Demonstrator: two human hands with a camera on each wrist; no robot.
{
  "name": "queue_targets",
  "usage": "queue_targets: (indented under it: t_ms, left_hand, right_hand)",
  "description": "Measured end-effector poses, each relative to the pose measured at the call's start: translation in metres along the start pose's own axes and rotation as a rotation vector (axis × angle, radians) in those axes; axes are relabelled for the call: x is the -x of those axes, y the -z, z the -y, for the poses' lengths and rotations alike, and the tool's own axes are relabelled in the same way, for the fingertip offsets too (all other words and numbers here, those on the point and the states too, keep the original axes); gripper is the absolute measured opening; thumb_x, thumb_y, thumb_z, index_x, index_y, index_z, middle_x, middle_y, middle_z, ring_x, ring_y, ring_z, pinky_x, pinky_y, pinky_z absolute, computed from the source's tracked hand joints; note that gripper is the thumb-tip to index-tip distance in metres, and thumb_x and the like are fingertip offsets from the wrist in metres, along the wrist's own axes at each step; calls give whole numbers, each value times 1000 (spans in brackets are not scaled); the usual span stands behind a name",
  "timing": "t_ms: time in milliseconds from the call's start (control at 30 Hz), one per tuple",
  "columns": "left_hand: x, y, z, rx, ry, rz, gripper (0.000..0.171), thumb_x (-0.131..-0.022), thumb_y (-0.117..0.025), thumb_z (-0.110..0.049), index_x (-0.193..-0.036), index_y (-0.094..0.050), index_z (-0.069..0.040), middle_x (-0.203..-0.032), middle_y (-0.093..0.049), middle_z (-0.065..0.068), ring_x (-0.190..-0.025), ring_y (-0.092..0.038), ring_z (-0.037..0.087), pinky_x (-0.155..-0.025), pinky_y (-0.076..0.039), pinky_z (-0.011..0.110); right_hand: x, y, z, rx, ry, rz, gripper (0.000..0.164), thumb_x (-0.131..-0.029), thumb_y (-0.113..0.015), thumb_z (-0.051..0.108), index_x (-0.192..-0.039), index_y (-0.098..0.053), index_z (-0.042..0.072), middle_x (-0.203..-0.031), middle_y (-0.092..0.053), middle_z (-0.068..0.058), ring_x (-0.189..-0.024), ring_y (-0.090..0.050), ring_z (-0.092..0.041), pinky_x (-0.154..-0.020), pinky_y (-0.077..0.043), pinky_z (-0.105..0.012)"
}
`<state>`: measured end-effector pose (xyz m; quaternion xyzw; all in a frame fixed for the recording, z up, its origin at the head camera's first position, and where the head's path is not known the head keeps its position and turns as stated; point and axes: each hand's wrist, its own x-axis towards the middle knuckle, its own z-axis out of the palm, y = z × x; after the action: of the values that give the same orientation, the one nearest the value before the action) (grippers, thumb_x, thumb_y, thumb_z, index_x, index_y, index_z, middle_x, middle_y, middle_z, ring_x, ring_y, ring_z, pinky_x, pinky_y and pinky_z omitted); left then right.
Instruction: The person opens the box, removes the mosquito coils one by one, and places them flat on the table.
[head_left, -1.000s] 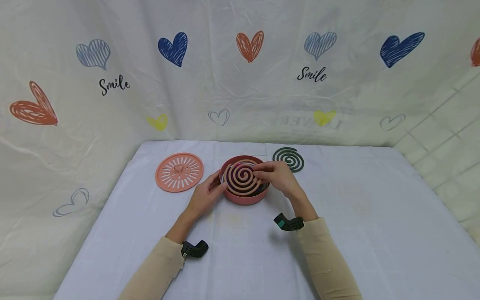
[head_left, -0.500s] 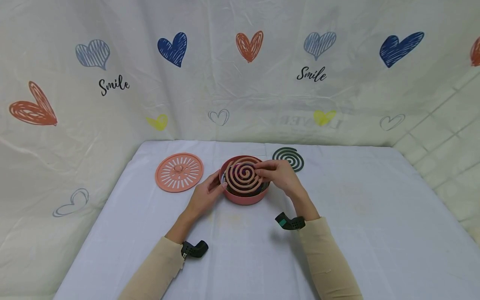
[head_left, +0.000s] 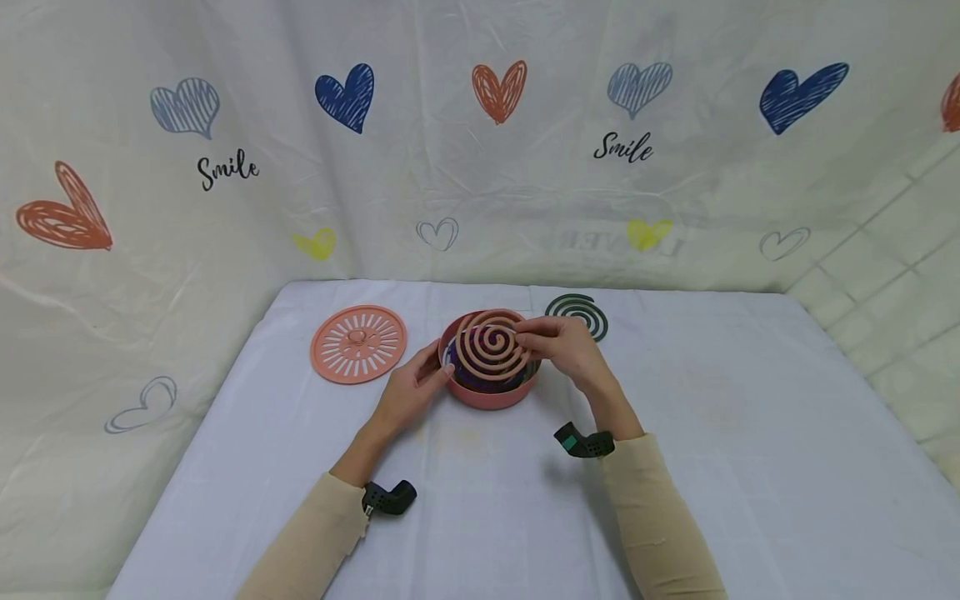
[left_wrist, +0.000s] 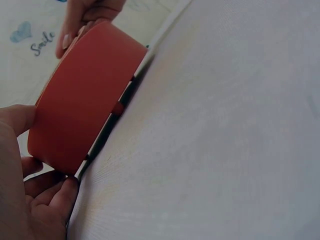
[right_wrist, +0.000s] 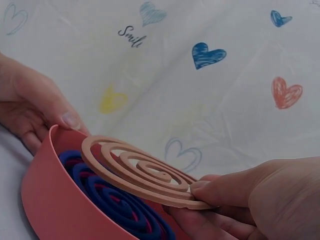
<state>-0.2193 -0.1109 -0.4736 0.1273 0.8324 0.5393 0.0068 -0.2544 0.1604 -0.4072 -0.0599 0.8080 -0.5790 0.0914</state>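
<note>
Over the mouth of the red container [right_wrist: 65, 195], the tan coil [right_wrist: 160, 176] is to the left of the right hand [head_left: 567, 350], its edge pinched between thumb and fingers, tilted above a blue coil [right_wrist: 117, 201] lying inside. The left hand [head_left: 408, 389] grips the container's left side, thumb at the rim. Behind the right hand, a green coil [head_left: 577, 305] lies on the surface [head_left: 480, 508].
</note>
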Motion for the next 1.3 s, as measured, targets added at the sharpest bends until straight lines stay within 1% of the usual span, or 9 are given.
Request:
queue_targets:
  t_ms: [100, 167, 300, 500, 767, 900, 1033, 1133, 1300]
  left_hand:
    - [-6, -4, 18, 13, -1, -10, 64, -101, -60, -35, -156, -37, -11, -157, -44, 11, -143, -47, 24, -116, -43, 39]
    - [-6, -4, 20, 20, -12, -19, 65, -101, -60, -37, -156, -37, -13, -157, -44, 10, -143, -47, 24, -116, -42, 39]
    - [-5, -4, 20, 29, -25, -34, 64, -99, -62, -40, -154, -40, -16, -155, -47, 8, -141, -49, 22, -115, -45, 39]
    - [-5, -4, 17, 14, -34, -48, 65, -98, -62, -46, -153, -42, -18, -154, -49, 5, -139, -51, 19, -113, -46, 35]
    - [-6, -5, 18, 24, -42, -47, 63, -98, -62, -46, -152, -44, -20, -153, -49, 6, -139, -51, 21, -113, -47, 38]
    - [-6, -5, 20, 24, -32, -45, 63, -98, -62, -45, -152, -44, -19, -153, -50, 5, -139, -51, 20, -113, -46, 35]
    - [-5, -5, 19, 16, -26, -47, 63, -98, -62, -44, -152, -44, -17, -152, -51, 6, -138, -53, 20, -112, -47, 34]
    - [-5, -5, 17, 15, -24, -49, 64, -98, -63, -43, -152, -44, -15, -151, -52, 7, -137, -54, 20, -112, -47, 35]
    - [-5, -4, 18, 11, -20, -49, 64, -97, -63, -43, -152, -44, -16, -151, -53, 7, -137, -54, 19, -113, -47, 34]
  right_hand:
    - [0, 2, -1, -1, 8, -8, 28, -95, -70, 17, -120, -72, 4, -123, -69, -18, -86, -71, -11, -78, -63, -23]
    - [0, 3, -1, -9, 19, -12, 28, -95, -70, 16, -120, -72, 3, -123, -69, -19, -86, -71, -11, -79, -63, -24]
    - [1, 6, 0, -31, 43, -15, 29, -95, -70, 15, -120, -72, 2, -123, -70, -20, -85, -72, -9, -79, -63, -24]
    - [2, 10, 0, -36, 62, -29, 29, -95, -69, 15, -120, -71, 1, -120, -70, -19, -84, -72, -8, -79, -63, -24]
    - [1, 16, -2, -51, 75, -45, 29, -95, -69, 14, -120, -70, -1, -121, -68, -21, -85, -72, -8, -78, -63, -25]
    - [2, 18, -3, -72, 86, -59, 29, -95, -69, 13, -119, -70, -3, -118, -69, -23, -82, -73, -8, -78, -64, -26]
    - [3, 20, -4, -92, 94, -68, 28, -95, -69, 13, -118, -71, -3, -117, -69, -23, -81, -73, -8, -78, -64, -27]
    - [3, 22, -5, -85, 92, -70, 29, -95, -69, 15, -119, -71, -1, -118, -68, -22, -82, -73, -8, -79, -64, -27]
    - [3, 26, -6, -93, 89, -81, 31, -96, -69, 15, -121, -70, -2, -122, -67, -22, -83, -74, -7, -80, -63, -26]
